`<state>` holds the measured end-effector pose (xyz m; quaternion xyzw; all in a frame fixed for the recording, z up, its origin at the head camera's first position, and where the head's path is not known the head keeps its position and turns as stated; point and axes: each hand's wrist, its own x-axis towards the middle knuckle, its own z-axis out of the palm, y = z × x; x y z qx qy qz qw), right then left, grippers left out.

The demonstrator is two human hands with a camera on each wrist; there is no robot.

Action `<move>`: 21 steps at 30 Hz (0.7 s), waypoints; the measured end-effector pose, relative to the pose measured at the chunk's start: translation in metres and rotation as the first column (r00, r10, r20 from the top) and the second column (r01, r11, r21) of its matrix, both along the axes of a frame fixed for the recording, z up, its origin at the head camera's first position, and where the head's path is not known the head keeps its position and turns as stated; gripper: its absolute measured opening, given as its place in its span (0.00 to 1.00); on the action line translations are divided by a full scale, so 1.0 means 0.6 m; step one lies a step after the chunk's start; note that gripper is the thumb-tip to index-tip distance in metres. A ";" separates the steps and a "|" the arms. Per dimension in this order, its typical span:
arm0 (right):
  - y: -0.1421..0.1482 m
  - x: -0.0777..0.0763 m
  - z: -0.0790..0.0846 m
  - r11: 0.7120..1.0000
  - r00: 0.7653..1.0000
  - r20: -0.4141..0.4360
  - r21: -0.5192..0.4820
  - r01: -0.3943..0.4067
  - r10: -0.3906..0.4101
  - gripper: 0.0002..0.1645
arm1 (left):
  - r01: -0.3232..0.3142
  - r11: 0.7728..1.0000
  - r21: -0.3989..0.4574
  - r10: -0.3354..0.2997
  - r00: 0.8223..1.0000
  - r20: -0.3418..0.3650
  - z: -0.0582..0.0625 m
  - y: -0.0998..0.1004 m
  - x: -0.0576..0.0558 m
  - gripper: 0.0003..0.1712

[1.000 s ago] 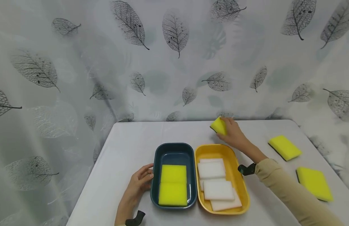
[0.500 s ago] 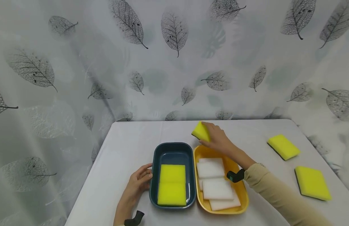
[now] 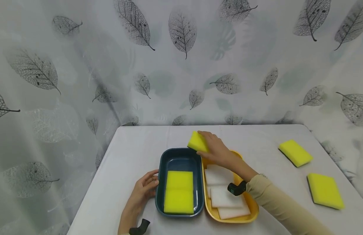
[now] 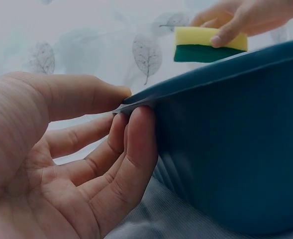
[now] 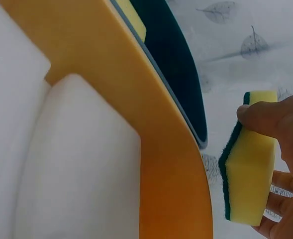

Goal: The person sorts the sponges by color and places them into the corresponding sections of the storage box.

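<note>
My right hand [image 3: 215, 148] pinches a yellow sponge [image 3: 198, 141] with a dark green scouring layer, near the far right rim of the dark blue tray [image 3: 159, 195]. In the right wrist view that sponge [image 5: 250, 169] is bent slightly between thumb and fingers. My left hand [image 3: 144, 189] pinches the tray's left rim, thumb on top and fingers beneath, as the left wrist view shows of the left hand [image 4: 96, 144]. Inside the blue tray lie two yellow sponges [image 3: 179, 192], edge to edge in its near part.
Beside the blue tray stands a yellow tray [image 3: 253, 209] with several white sponge pads [image 3: 226, 195] overlapping in it, partly under the right wrist. Two more yellow sponges [image 3: 295, 153] [image 3: 325, 191] lie on the white table at the right. A leaf-patterned curtain [image 3: 181, 65] hangs behind.
My right hand has carried the yellow sponge leftward, from behind the yellow tray to the blue tray's far right corner. My left hand has stayed at the blue tray's rim.
</note>
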<state>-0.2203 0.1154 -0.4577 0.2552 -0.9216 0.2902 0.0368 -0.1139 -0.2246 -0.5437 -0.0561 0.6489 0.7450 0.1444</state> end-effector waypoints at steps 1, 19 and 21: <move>-0.003 0.003 -0.001 1.000 1.000 0.003 -0.005 -0.008 0.008 0.51 | 0.002 1.000 0.001 -0.002 1.000 -0.001 0.000 0.000 0.002 0.31; -0.056 0.027 -0.019 0.991 0.991 -0.012 0.022 -0.136 0.136 0.44 | 0.016 1.000 0.007 -0.016 1.000 -0.024 -0.003 0.002 0.004 0.30; -0.062 0.029 -0.018 0.988 0.988 -0.015 0.029 -0.154 0.154 0.42 | 0.018 1.000 0.010 -0.018 1.000 -0.022 -0.002 0.001 0.003 0.30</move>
